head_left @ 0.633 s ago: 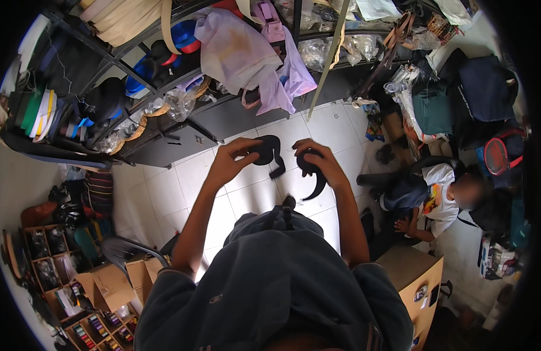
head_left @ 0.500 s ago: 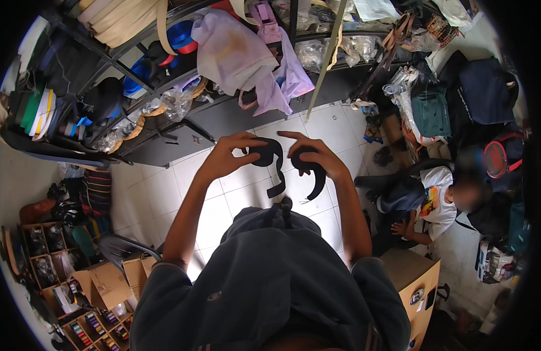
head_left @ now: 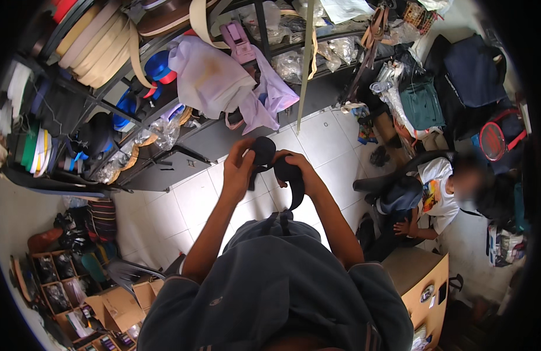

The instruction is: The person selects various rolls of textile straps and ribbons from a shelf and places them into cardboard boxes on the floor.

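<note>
Two rolls of black strap are held up in front of my body, above the tiled floor. My left hand (head_left: 238, 167) is closed round the edge of the left roll (head_left: 263, 151), whose round flat side shows. A short strap end (head_left: 252, 181) hangs below it. Close beside it, my right hand (head_left: 304, 172) grips the right roll (head_left: 287, 169). From this roll a loose strap tail (head_left: 297, 196) curves down toward my waist. Some of the fingers are hidden behind the rolls.
Along the far side runs a metal shelf (head_left: 195, 146) with strap coils (head_left: 100, 44), plastic bags and a draped pale purple cloth (head_left: 215, 76). A seated person (head_left: 437, 196) is at the right. A wooden cabinet (head_left: 425, 292) stands near right, cardboard boxes (head_left: 115, 304) near left.
My hands have drawn closer together, the right one moving left and slightly down. The left roll has risen a little and turned. My view has shifted slightly.
</note>
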Demonstrator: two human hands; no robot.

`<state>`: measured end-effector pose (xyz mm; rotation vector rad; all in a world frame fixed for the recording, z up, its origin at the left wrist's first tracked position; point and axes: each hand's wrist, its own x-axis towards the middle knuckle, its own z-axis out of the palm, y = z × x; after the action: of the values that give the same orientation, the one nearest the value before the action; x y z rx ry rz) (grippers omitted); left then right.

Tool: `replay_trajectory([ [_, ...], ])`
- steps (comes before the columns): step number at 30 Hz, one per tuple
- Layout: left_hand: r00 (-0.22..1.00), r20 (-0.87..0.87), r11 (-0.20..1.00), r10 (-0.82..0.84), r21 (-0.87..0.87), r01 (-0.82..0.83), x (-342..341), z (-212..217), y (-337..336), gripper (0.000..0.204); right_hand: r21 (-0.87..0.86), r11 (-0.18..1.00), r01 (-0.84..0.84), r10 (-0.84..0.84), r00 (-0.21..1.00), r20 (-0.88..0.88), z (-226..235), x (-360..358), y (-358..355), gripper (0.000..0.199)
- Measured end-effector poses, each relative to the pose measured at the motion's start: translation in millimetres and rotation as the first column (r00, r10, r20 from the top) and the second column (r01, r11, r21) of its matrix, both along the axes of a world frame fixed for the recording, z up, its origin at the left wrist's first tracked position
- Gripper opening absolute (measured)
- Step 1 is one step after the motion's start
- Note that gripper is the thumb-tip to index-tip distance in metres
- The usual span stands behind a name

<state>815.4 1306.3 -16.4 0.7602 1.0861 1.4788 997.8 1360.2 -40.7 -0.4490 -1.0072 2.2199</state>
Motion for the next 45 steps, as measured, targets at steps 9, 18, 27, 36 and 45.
replay_trajectory([
  [9, 0.966, -0.218, 0.985, -0.14, 0.067, 0.158, 10, -12, -2, 0.049, -0.024, 0.991, 0.134, -0.128, 0.974, 0.185, -13, 1, -12, 0.032],
  [18, 0.92, -0.284, 0.963, -0.269, -0.105, 0.249, -7, -8, -1, 0.059, 0.048, 0.991, -0.122, 0.119, 0.992, 0.052, 0, 31, 18, 0.031],
  [27, 0.597, -0.65, 0.862, -0.469, -0.19, 0.47, -55, -1, 24, 0.071, 0.062, 0.95, -0.305, 0.274, 0.914, 0.299, 6, -16, 49, 0.036],
  [36, 0.339, -0.928, 0.823, -0.154, 0.069, 0.563, -111, 4, 73, 0.055, -0.018, 0.973, -0.231, 0.22, 0.896, 0.385, 15, -45, 83, 0.036],
  [45, 0.414, -0.886, 0.961, 0.208, 0.265, 0.083, -132, -17, 110, 0.055, -0.143, 0.988, -0.052, 0.091, 0.955, 0.281, 6, -78, 93, 0.039],
])
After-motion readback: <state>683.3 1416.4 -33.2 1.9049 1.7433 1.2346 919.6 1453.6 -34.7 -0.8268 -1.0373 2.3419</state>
